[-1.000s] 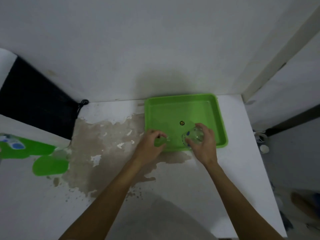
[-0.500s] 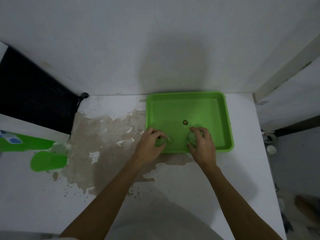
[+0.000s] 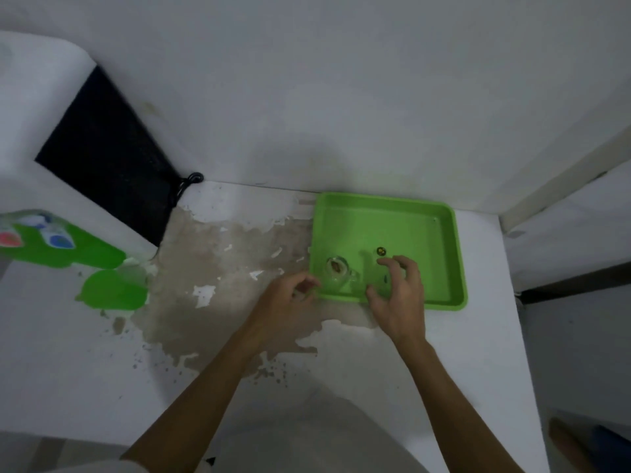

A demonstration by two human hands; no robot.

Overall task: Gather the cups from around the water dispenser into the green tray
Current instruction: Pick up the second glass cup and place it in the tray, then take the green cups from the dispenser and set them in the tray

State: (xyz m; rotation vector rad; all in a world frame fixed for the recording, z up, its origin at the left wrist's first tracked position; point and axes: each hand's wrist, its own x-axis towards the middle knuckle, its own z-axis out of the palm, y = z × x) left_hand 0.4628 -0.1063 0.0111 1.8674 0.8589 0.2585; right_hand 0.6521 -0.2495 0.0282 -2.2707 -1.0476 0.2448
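Observation:
The green tray (image 3: 423,230) sits at the back right of the white table. A clear glass cup (image 3: 338,272) stands upright in the tray's front left corner. My left hand (image 3: 286,297) hovers just left of the tray's front corner, fingers loosely curled, holding nothing and apart from that cup. My right hand (image 3: 401,295) reaches over the tray's front rim with its fingers spread. A second clear cup (image 3: 385,279) shows faintly between its thumb and fingers, mostly hidden; the grip looks loosened.
The water dispenser (image 3: 61,247), white with a green front and green drip tray (image 3: 112,290), stands at the left. Its black back panel (image 3: 109,165) and cable (image 3: 191,180) meet the wall. A worn brown patch (image 3: 218,268) covers the table's middle. The table's edge (image 3: 512,302) runs close to the tray's right.
My left hand has let go of its cup and pulled back left out of the tray. My right hand's fingers have spread apart over the other cup. The camera has shifted.

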